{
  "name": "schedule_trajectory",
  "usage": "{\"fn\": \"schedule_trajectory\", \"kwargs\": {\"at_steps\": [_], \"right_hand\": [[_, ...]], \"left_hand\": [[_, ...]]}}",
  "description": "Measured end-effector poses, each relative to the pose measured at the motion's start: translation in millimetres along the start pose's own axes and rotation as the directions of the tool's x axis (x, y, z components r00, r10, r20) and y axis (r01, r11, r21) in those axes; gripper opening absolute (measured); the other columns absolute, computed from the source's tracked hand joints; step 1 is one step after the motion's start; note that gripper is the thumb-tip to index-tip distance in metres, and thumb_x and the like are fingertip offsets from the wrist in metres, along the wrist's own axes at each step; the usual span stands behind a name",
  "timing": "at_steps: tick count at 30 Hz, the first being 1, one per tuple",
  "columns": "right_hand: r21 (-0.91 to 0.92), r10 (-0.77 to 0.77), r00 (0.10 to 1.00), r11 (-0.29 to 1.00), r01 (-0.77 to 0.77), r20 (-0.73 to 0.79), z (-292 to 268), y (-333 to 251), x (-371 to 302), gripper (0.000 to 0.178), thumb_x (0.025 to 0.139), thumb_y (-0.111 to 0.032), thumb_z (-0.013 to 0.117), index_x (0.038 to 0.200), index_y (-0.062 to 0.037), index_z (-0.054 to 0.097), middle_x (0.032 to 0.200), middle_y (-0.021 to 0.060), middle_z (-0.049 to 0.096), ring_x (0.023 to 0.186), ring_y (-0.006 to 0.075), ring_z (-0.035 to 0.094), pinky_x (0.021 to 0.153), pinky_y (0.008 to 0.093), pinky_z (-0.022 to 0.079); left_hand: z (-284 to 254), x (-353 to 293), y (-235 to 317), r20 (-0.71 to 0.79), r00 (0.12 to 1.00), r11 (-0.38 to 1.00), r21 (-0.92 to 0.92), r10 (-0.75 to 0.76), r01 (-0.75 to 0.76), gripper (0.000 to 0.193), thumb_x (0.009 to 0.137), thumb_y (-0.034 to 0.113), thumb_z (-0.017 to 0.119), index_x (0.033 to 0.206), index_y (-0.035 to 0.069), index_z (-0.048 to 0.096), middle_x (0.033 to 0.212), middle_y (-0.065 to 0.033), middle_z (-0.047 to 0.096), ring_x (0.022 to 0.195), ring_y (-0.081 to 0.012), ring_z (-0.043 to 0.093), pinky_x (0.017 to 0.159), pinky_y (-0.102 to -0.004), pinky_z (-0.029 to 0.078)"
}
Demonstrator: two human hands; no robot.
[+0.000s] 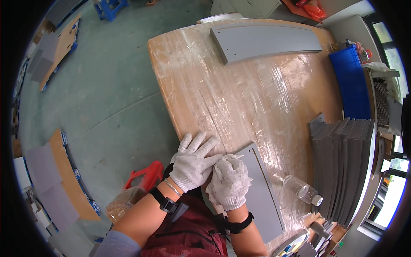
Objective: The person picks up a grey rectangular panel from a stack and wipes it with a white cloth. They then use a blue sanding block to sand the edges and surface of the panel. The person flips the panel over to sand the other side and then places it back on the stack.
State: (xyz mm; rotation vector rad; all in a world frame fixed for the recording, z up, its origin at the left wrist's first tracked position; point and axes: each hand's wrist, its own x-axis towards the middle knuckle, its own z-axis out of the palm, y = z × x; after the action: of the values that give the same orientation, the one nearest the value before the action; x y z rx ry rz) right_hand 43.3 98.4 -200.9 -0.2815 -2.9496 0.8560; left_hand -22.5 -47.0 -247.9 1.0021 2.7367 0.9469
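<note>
Left of bottom centre, past a red stool [150,174] at the lower left, the gloved left hand [190,165] lies with fingers spread and grasping nothing, at the edge of the film-wrapped table [265,98], while just right of it the gloved right hand [232,182] is curled around what looks like a crumpled white cloth [231,158]. Beside that hand, a grey panel [259,197] runs toward the bottom of the frame, with a clear bottle [299,189] lying to its right and a stack of grey panels [342,167] at the right.

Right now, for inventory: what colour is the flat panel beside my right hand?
Flat panel: grey, clearest in head view.
</note>
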Motion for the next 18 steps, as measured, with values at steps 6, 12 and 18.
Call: {"fn": "schedule_trajectory", "kwargs": {"at_steps": [6, 12, 18], "right_hand": [[-0.075, 0.041, 0.997, 0.996, -0.046, -0.067, -13, 21, -46, 0.019, 0.079, -0.010, 0.074, 0.097, -0.0116, 0.071, 0.100, 0.0136, 0.067, 0.091, 0.0371, 0.065, 0.080, 0.0465, 0.054], [-0.060, 0.196, 0.978, 0.978, -0.200, -0.073, -3, 25, 39, 0.015, 0.081, -0.011, 0.072, 0.095, -0.0113, 0.070, 0.101, 0.0124, 0.066, 0.091, 0.0361, 0.065, 0.078, 0.0467, 0.054], [-0.072, 0.035, 0.996, 0.997, -0.040, -0.077, -4, 10, -12, 0.019, 0.077, -0.012, 0.073, 0.096, -0.0098, 0.070, 0.100, 0.0138, 0.068, 0.089, 0.0379, 0.065, 0.075, 0.0484, 0.053]], "left_hand": [[0, 7, 9, -0.066, 0.996, 0.997, -0.042, -0.060, 0.057, 0.024, 0.083, 0.040, 0.072, 0.100, 0.027, 0.082, 0.142, -0.0137, 0.059, 0.137, -0.0446, 0.044, 0.118, -0.0637, 0.019], [-2, 8, 10, -0.029, 0.997, 0.997, -0.018, -0.077, 0.077, 0.025, 0.081, 0.040, 0.074, 0.101, 0.028, 0.082, 0.142, -0.0143, 0.059, 0.135, -0.0463, 0.045, 0.116, -0.0659, 0.021], [1, 6, 9, -0.033, 0.997, 0.998, -0.013, -0.068, 0.067, 0.024, 0.081, 0.040, 0.073, 0.100, 0.029, 0.082, 0.143, -0.0143, 0.059, 0.134, -0.0474, 0.045, 0.115, -0.0672, 0.022]]}}
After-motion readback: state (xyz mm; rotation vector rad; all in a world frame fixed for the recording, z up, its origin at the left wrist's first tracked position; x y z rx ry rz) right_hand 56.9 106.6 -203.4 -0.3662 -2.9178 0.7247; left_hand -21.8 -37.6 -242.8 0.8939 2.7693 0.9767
